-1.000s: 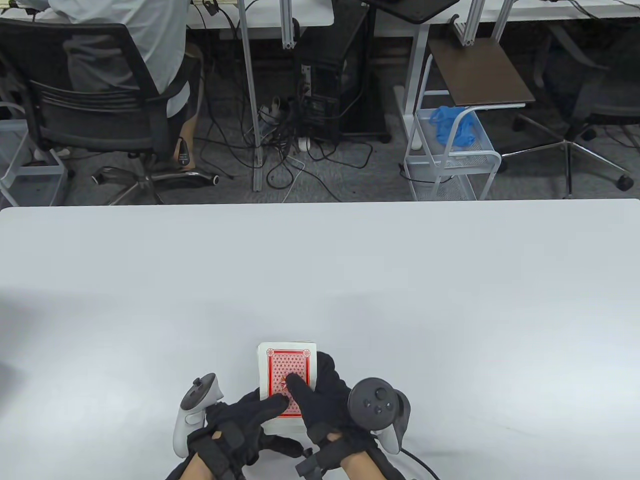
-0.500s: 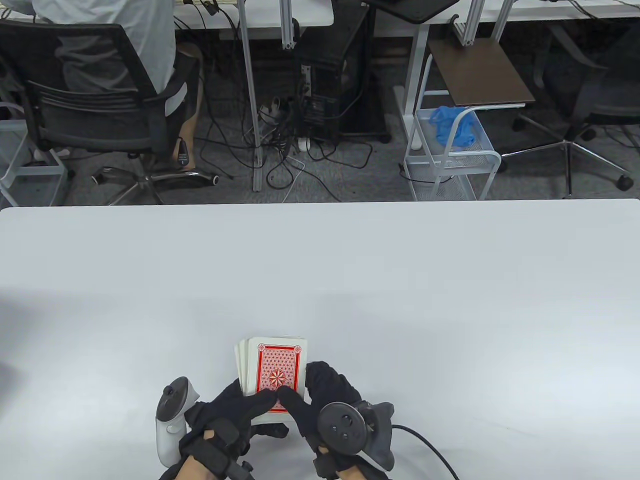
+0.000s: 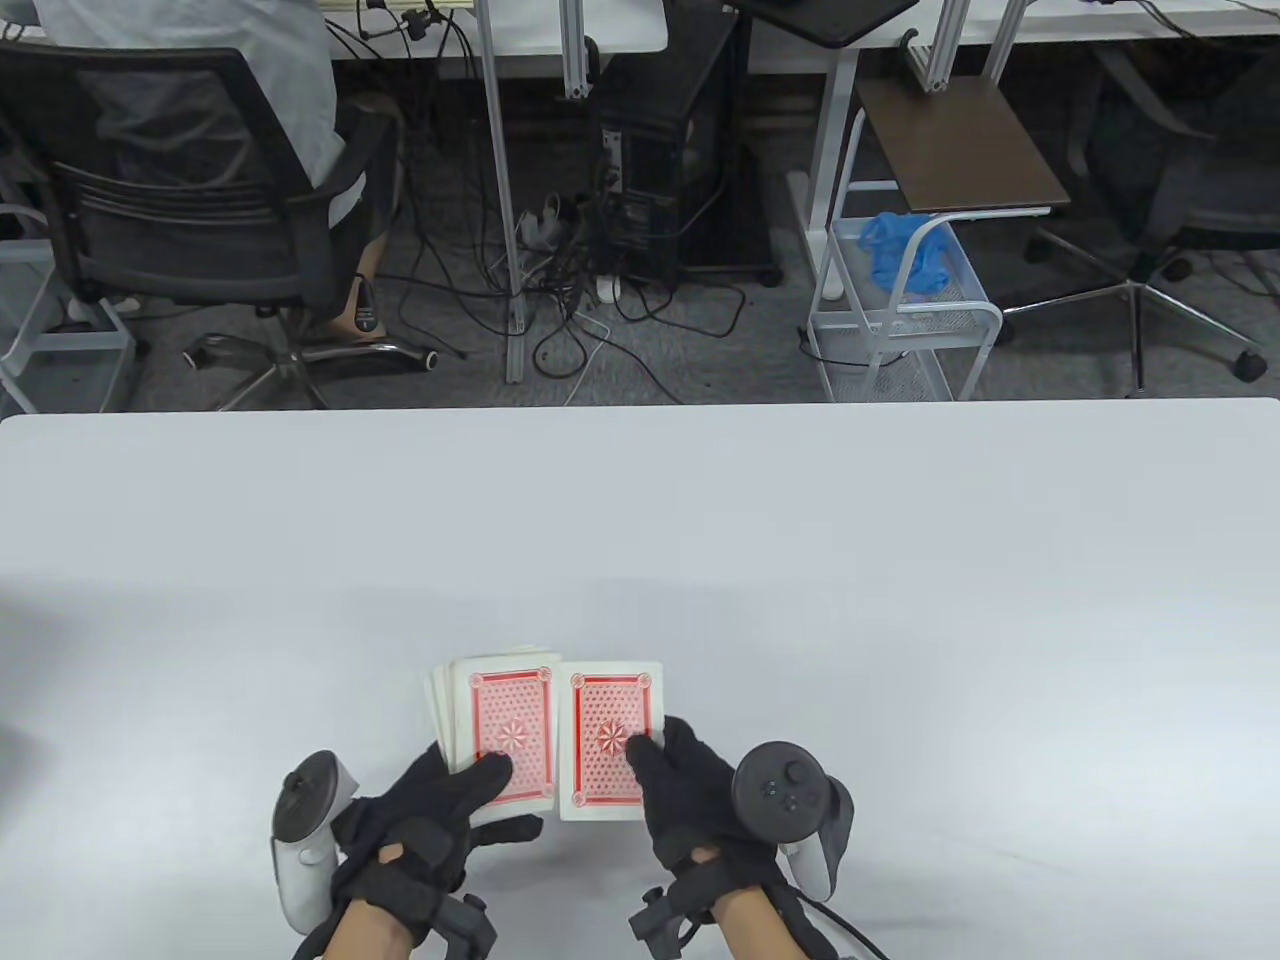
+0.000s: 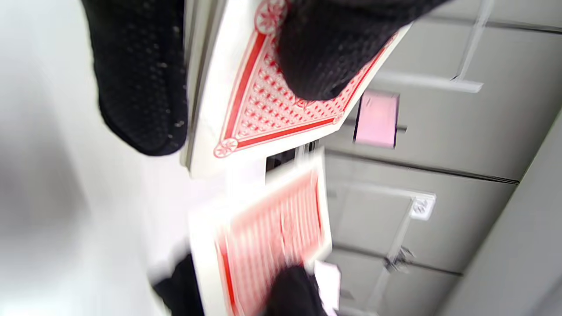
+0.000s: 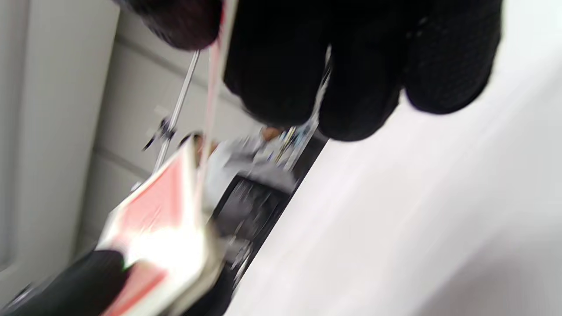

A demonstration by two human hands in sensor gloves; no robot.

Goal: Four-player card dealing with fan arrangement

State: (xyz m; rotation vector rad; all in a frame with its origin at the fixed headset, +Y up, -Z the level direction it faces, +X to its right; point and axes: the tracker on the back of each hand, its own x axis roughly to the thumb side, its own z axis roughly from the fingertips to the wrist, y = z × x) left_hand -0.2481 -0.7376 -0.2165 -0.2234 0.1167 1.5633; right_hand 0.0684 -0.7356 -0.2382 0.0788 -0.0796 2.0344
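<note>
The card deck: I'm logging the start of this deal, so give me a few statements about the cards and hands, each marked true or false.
1. The left hand grips the deck. True.
2. The right hand is empty. False: it pinches a single card.
3. The cards show red backs. True.
4. Dealt piles already lie on the far half of the table. False: no cards are there.
5. The single card lies left of the deck. False: it is on the deck's right.

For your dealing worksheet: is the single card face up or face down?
Face down: the single red-backed playing card shows its patterned back.
</note>
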